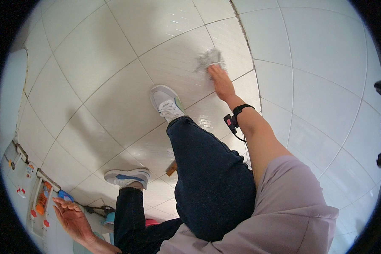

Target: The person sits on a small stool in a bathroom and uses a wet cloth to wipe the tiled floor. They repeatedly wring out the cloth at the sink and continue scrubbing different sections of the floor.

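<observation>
My right hand (221,82) is stretched out to the tiled floor (111,73), its fingers over a rumpled grey cloth (211,58). The cloth lies flat against the pale tiles and its edges are blurred. Part of it is hidden under my fingers. At the lower left, my left hand (74,219) hangs in the air with nothing in it, palm partly up and thumb apart from the loosely bent fingers. My forward shoe (166,100) stands on the tiles near the cloth.
A tiled wall (324,76) meets the floor along a dark seam at the right. My other shoe (128,177) is at the left, with a wooden piece (171,168) behind my knee. Lower left are a white rack (39,200), a blue packet (65,195) and a red basin (151,222).
</observation>
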A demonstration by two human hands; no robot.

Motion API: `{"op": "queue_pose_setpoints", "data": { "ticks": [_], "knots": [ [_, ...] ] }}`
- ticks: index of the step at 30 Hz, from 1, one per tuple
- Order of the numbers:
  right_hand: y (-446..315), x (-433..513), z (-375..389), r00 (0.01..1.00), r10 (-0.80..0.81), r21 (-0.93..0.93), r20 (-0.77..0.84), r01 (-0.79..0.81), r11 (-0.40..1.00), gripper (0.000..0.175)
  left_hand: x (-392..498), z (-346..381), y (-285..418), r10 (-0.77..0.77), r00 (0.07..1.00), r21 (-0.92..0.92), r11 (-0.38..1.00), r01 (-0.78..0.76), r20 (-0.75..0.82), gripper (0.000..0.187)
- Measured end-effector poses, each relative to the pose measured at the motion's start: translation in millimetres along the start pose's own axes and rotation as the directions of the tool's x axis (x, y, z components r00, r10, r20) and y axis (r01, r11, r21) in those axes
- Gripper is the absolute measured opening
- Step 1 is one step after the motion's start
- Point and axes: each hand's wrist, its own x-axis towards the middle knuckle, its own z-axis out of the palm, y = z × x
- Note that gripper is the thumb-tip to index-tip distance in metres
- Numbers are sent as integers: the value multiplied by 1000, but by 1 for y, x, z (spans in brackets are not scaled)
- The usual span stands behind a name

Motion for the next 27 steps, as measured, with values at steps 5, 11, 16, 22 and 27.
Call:
{"op": "queue_pose_setpoints", "data": {
  "ticks": [5,11,16,22,27],
  "knots": [
    [60,-5,13,885,416,-98,-209,-443,891,48,0,4,-2,13,1000,2,1000,-13,-6,35],
    [120,86,35,703,607,169,-372,-591,789,50,8,11,-9,0,999,-8,1000,0,-41,35],
    [85,149,17,802,473,268,-366,-395,878,49,11,14,-11,29,996,51,998,-25,-90,34],
    [2,183,10,917,216,183,-335,-162,970,49,14,12,-13,-8,999,56,998,11,-53,33],
    [-63,182,12,954,-173,82,-245,198,977,49,17,9,-13,8,996,46,999,-3,-93,33]
  ]
}}
